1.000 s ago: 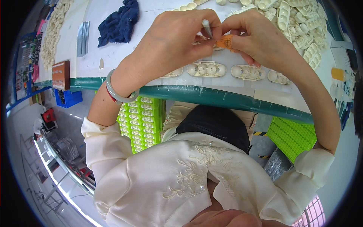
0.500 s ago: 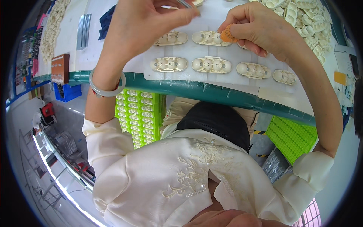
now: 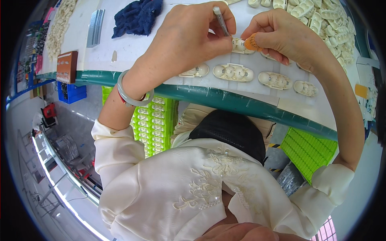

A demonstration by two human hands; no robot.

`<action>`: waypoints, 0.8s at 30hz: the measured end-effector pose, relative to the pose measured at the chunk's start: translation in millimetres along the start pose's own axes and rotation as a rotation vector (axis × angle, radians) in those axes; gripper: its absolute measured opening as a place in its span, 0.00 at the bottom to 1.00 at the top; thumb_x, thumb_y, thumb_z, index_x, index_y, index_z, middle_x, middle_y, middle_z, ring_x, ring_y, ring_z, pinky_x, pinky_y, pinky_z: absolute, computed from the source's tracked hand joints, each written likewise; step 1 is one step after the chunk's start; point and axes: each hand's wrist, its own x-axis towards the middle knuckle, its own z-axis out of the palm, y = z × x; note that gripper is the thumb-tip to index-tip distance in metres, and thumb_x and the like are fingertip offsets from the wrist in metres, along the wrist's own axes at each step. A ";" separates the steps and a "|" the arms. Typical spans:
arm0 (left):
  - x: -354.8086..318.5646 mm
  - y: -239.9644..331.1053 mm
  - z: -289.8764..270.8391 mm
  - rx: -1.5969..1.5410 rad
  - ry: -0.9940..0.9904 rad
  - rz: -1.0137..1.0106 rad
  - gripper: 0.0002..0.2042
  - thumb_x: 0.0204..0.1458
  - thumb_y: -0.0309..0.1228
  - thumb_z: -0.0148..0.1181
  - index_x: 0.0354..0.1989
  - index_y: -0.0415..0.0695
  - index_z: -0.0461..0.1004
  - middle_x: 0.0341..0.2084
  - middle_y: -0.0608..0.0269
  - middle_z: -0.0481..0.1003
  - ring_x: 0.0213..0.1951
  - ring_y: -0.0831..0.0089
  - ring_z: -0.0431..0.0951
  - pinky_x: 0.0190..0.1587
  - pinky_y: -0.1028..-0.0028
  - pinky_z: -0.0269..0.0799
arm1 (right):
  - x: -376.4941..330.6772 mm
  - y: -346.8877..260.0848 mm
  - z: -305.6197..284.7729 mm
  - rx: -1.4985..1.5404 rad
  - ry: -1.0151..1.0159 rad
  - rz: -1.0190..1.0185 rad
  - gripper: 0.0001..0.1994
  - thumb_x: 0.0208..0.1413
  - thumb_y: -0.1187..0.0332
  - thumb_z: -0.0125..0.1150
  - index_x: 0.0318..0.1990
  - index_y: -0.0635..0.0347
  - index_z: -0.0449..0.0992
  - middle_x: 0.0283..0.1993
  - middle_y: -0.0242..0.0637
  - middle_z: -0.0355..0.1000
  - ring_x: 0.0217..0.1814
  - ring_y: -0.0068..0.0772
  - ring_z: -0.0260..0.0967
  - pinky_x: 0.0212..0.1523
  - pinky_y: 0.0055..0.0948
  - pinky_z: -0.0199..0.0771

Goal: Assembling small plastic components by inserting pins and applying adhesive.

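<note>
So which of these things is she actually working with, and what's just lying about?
In use: thin metal tool in left hand; small orange piece in right hand; cream plastic part beneath them.
Lying about: blue cloth; pile of cream parts; green trays.

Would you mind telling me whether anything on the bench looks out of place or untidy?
Nothing looks damaged or spilled. The cream plastic parts near the table edge lie in a neat row. The only loose items are a crumpled dark blue cloth at the back and a heap of the same parts beyond the right hand.
</note>
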 end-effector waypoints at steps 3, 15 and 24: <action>-0.3 -2.3 1.9 0.130 0.013 0.105 0.06 0.41 0.19 0.59 0.28 0.38 0.71 0.22 0.65 0.75 0.30 0.80 0.78 0.35 0.82 0.74 | 0.1 2.1 -0.9 -0.029 -0.001 -0.045 0.08 0.47 0.76 0.51 0.34 0.69 0.73 0.14 0.30 0.63 0.09 0.12 0.53 0.08 0.14 0.49; -4.4 -4.8 7.1 0.152 0.056 0.157 0.06 0.40 0.18 0.59 0.28 0.37 0.71 0.22 0.66 0.75 0.29 0.81 0.77 0.35 0.81 0.75 | -1.8 1.8 -6.3 -0.120 -0.011 -0.167 0.09 0.47 0.78 0.51 0.36 0.68 0.75 0.15 0.30 0.64 0.10 0.13 0.55 0.09 0.14 0.53; -4.9 -4.9 6.8 0.144 0.068 0.167 0.05 0.40 0.17 0.58 0.27 0.38 0.71 0.22 0.68 0.74 0.29 0.84 0.75 0.35 0.82 0.75 | 17.7 4.9 3.3 0.050 -0.083 -0.118 0.06 0.46 0.77 0.52 0.30 0.68 0.75 0.17 0.33 0.66 0.09 0.12 0.53 0.08 0.15 0.48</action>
